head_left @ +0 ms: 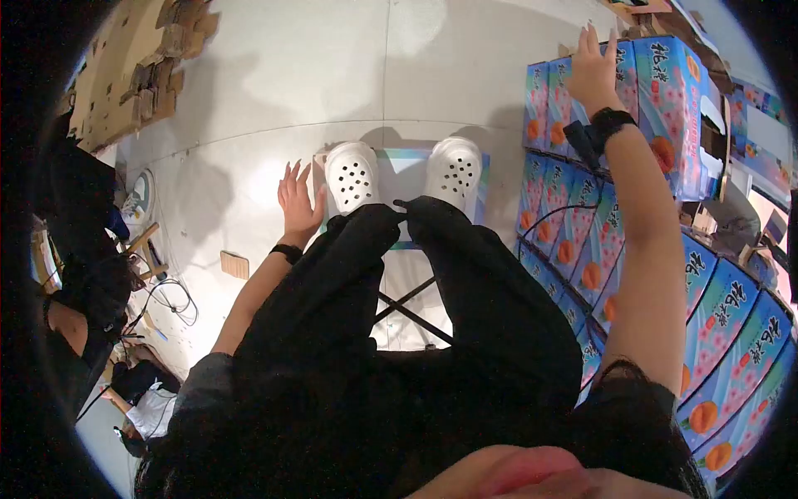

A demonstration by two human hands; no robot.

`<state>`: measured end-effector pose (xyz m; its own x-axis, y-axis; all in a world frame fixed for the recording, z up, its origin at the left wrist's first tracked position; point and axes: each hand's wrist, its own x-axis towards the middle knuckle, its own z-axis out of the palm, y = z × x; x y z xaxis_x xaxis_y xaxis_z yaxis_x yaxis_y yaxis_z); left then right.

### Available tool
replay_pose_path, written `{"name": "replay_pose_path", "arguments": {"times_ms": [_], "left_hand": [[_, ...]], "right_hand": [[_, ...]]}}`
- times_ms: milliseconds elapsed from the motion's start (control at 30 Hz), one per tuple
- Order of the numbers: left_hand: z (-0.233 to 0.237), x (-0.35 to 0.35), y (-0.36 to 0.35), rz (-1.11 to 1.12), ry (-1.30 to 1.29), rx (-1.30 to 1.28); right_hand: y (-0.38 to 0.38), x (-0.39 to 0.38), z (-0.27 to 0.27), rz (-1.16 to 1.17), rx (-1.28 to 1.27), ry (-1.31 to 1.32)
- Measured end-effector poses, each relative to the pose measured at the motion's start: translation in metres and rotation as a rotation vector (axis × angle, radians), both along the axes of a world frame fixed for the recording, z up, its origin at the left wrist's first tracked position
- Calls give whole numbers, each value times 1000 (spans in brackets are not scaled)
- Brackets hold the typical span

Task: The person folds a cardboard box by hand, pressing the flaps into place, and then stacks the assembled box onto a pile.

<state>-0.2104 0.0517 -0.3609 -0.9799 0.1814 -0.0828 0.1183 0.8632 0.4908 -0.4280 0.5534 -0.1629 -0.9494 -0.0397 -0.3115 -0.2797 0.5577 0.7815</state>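
Observation:
My left hand (301, 204) hangs beside my left knee with its fingers spread, holding nothing. Close to it are a white clog (352, 170) on my foot and the flat printed box (405, 166) under both feet. On the other side, my right hand (592, 73) reaches forward with fingers stretched out, overlapping the top of a blue and pink carton (665, 91) printed with peaches. That carton stands at the front of a stack. A black wrist strap (613, 125) with a dark block attached sits on my right wrist.
More peach-printed cartons (723, 324) are stacked along my right side. Torn cardboard (158, 66) lies at the upper left, and a small brown piece (235, 265) on the pale floor. Other people (83, 191) are at the left, near loose cables (176, 301).

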Motion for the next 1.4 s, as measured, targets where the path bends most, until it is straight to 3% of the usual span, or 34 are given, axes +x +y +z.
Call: {"name": "replay_pose_path", "arguments": {"times_ms": [100, 300, 400, 500, 700, 800, 1000, 1100, 1233, 1300, 1400], "left_hand": [[-2, 1, 0, 10, -9, 7], [-3, 6, -7, -25, -19, -22], [-5, 6, -9, -24, 4, -10], [-4, 5, -8, -20, 4, -1], [-5, 2, -6, -50, -4, -12], [-4, 1, -6, -44, -2, -3], [-9, 3, -10, -42, -25, -7], [-6, 4, -9, -39, -34, -24], [-1, -1, -8, -53, -12, -4], [6, -9, -4, -43, 3, -2], [8, -26, -5, -43, 107, 59]], "right_hand": [[16, -6, -16, -199, 174, -39], [29, -2, -25, -161, 233, 52], [21, -7, -16, -223, 270, -42], [34, -12, -27, -166, 384, -33], [52, -11, -37, -50, 347, 57], [36, -11, -23, -231, 331, -42], [41, 1, -25, -169, -21, 36], [33, 26, -66, 93, -237, 148], [-50, 95, -55, 131, -309, -81], [-47, 125, -103, 80, -825, -78], [-59, 158, -119, 17, -1030, -33]]}}
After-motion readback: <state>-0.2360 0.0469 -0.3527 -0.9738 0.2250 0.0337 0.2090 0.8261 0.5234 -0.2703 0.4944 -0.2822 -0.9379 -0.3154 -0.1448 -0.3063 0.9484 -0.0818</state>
